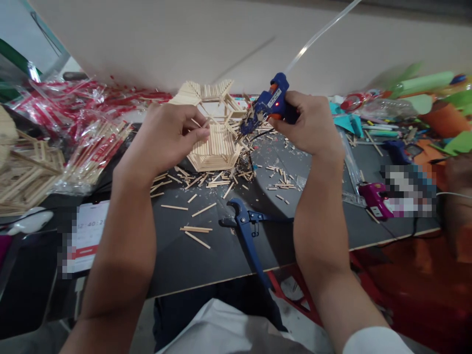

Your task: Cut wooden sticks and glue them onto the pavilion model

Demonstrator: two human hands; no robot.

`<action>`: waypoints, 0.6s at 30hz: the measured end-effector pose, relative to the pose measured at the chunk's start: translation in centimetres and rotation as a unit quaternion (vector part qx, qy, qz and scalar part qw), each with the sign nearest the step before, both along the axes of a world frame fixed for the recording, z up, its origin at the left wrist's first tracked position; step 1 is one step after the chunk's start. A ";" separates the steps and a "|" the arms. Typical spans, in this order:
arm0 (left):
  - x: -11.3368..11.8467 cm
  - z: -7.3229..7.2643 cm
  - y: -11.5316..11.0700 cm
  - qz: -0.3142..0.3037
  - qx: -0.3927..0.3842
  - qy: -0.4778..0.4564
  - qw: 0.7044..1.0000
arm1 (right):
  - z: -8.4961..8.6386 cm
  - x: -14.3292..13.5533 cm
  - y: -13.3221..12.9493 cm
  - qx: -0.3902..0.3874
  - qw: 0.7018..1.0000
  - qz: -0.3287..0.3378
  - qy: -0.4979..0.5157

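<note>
My left hand (177, 130) is closed in a pinch over the near part of a wooden stick structure (214, 140). Between its fingertips is what looks like a short, thin wooden stick, mostly hidden. My right hand (311, 120) is wrapped round a blue hot glue gun (276, 101), its nozzle tilted down beside the structure's right side. A small red light glows on the gun, and stringy residue with wood bits clings to its front. A clear glue stick (320, 34) juts up from its back. The structure has angled walls of stacked sticks and an open frame behind.
Cut sticks (217, 182) and crumbs litter the dark table (169, 265). A blue cutter (245, 221) lies in front, overhanging the edge. Wrapped stick bundles (98, 152) and a phone (88, 236) are left. A purple glue gun (376, 199) lies right, near another person's arm (459, 196).
</note>
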State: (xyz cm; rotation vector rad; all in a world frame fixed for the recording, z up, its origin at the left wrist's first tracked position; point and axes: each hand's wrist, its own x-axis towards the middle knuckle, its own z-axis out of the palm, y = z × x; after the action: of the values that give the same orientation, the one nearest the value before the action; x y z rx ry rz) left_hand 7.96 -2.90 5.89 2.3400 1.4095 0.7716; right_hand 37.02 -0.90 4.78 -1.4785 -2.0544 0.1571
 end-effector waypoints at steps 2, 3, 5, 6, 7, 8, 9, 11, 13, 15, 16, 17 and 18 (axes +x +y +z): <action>-0.1 -0.1 0.1 -0.002 -0.002 -0.002 1.000 | 0.0 0.0 0.0 0.006 1.000 0.003 -0.006; -0.1 -0.1 0.1 -0.003 -0.003 -0.002 1.000 | 0.0 0.0 0.0 0.011 1.000 0.005 -0.009; -0.1 -0.1 0.1 -0.002 -0.002 -0.005 1.000 | -0.1 0.1 0.1 0.024 1.000 0.007 -0.012; -0.1 -0.1 0.1 -0.002 -0.002 -0.006 1.000 | -0.2 0.1 0.1 0.030 0.999 0.009 -0.012; -0.1 0.0 0.1 -0.001 -0.002 -0.004 1.000 | -0.3 0.1 0.2 0.036 0.999 0.010 -0.010; -0.1 0.0 0.1 -0.001 -0.003 -0.002 1.000 | -0.4 0.2 0.3 0.041 0.999 0.012 -0.008; -0.1 0.1 0.1 0.000 -0.004 0.002 1.000 | -0.5 0.2 0.4 0.043 0.999 0.014 -0.005; -0.1 0.2 0.0 0.000 -0.008 0.008 1.000 | -0.6 0.3 0.5 0.039 0.999 0.015 -0.003; -0.1 0.3 0.0 -0.002 -0.010 0.005 1.000 | -0.6 0.3 0.5 0.029 1.000 0.006 -0.005; -0.1 0.3 -0.1 -0.002 -0.010 0.004 1.000 | -0.5 0.3 0.4 0.022 1.000 -0.003 -0.010; -0.1 0.4 -0.1 -0.005 -0.013 0.008 1.000 | -0.5 0.2 0.3 0.020 1.000 -0.005 -0.014; -0.1 0.4 -0.2 -0.006 -0.014 0.012 1.000 | -0.4 0.2 0.2 0.022 1.000 -0.007 -0.018; -0.1 0.4 -0.2 -0.006 -0.015 0.014 1.000 | -0.4 0.2 0.2 0.026 0.999 -0.008 -0.021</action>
State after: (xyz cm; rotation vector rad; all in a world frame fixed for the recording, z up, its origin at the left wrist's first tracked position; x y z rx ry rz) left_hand 7.85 -3.12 6.31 2.3443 1.4076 0.7120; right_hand 37.22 -0.71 4.42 -1.4767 -2.0642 0.0654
